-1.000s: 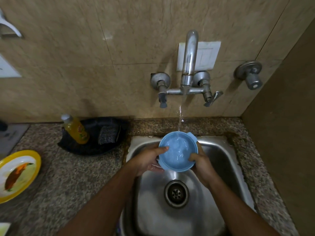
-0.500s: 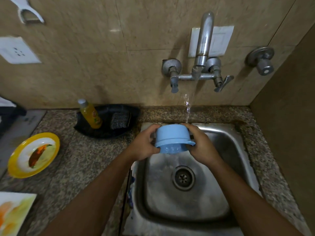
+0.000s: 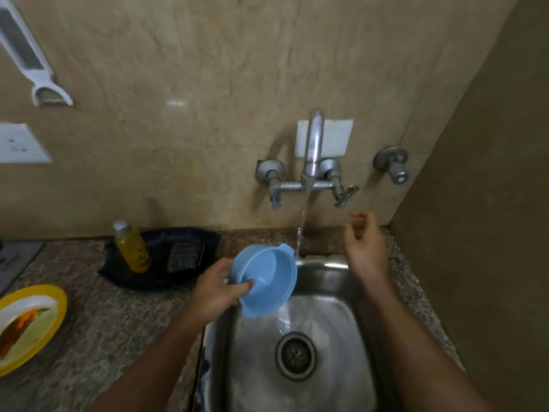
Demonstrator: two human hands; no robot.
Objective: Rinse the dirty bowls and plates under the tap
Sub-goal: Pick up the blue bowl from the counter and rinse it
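Observation:
A light blue bowl (image 3: 267, 278) is tilted over the left rim of the steel sink (image 3: 323, 278), and water pours from its lower edge into the basin. My left hand (image 3: 214, 292) grips it by the rim, thumb inside. My right hand (image 3: 365, 245) is raised beside the water stream, below the tap's right lever, holding nothing, fingers loosely curled. The wall tap (image 3: 312, 162) runs a thin stream past the bowl's far handle. A yellow plate (image 3: 29, 325) with orange food residue lies on the counter at far left.
A black tray (image 3: 160, 275) behind the sink's left holds a yellow soap bottle (image 3: 132, 248) and a dark scrub pad (image 3: 185, 255). A separate valve (image 3: 392, 165) sits on the wall at right. A brown side wall (image 3: 490, 233) closes the right side.
The bowl went from upside down in both hands to tilted in my left hand alone, moved left. My right hand let go and rose toward the tap's lever.

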